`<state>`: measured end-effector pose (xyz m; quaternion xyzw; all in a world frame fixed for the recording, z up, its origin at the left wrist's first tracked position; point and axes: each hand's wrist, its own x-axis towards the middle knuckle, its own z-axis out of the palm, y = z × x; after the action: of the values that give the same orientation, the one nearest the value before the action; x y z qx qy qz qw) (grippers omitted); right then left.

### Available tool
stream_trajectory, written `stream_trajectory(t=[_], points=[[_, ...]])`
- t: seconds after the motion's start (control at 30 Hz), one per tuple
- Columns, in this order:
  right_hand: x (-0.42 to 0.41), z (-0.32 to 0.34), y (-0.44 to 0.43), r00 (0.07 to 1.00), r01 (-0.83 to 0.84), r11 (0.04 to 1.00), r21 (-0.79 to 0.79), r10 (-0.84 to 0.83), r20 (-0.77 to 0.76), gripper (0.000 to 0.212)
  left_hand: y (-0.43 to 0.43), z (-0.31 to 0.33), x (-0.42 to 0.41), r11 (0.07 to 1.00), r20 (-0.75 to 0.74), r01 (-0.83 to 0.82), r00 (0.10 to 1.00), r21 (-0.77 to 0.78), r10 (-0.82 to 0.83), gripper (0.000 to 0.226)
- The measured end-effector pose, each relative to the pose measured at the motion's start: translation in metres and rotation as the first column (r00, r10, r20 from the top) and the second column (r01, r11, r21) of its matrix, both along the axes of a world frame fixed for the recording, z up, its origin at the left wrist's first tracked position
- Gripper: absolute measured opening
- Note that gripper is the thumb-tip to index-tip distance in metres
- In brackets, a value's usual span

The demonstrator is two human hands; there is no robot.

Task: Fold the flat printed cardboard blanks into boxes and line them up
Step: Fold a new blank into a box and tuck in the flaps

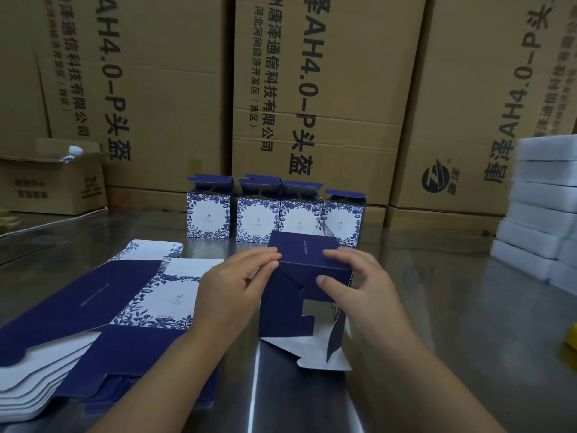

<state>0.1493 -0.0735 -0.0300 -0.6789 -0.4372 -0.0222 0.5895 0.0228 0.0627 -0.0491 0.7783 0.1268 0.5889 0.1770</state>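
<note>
A half-folded navy box [304,254] lies on its side at the middle of the steel table [452,307], its bottom flaps facing me and partly loose. My left hand [231,289] grips its left edge with thumb and fingers. My right hand [352,276] holds the right side, thumb pressing a navy flap. A stack of flat blue-and-white blanks [103,310] lies to the left under my left forearm. Several folded boxes [257,217] stand in a row behind, top flaps open.
Large brown shipping cartons [327,89] form a wall along the table's back. A smaller open carton [53,182] sits at the far left. White foam blocks [543,207] are stacked at the right edge. Something yellow [569,342] shows at the right border.
</note>
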Motion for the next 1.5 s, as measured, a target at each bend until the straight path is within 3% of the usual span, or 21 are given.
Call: stream_trajectory(t=[0.33, 0.5, 0.63, 0.9, 1.5], points=[[0.006, -0.001, -0.002, 0.987, 0.086, 0.987, -0.135, -0.065, 0.148, 0.048, -0.012, -0.003, 0.005, 0.993, 0.0, -0.033, 0.999, 0.111, 0.033, 0.02], [0.002, -0.003, -0.001, 0.97, 0.135, 0.983, -0.125, -0.105, 0.221, 0.047, -0.019, -0.012, 0.011, 0.988, -0.159, -0.079, 0.982, 0.133, 0.1, 0.056], [0.001, -0.006, 0.002, 0.959, 0.172, 0.977, -0.123, -0.138, 0.25, 0.046, -0.032, -0.023, 0.025, 0.972, -0.244, -0.205, 0.942, 0.118, 0.229, 0.081], [0.0, -0.009, 0.005, 0.944, 0.203, 0.975, -0.094, -0.17, 0.282, 0.044, -0.038, -0.028, 0.033, 0.959, -0.151, -0.255, 0.95, 0.12, 0.272, 0.077], [-0.001, -0.005, 0.006, 0.96, 0.177, 0.976, -0.127, -0.143, 0.243, 0.046, -0.037, -0.028, 0.032, 0.991, -0.209, -0.13, 0.969, 0.037, 0.135, 0.073]])
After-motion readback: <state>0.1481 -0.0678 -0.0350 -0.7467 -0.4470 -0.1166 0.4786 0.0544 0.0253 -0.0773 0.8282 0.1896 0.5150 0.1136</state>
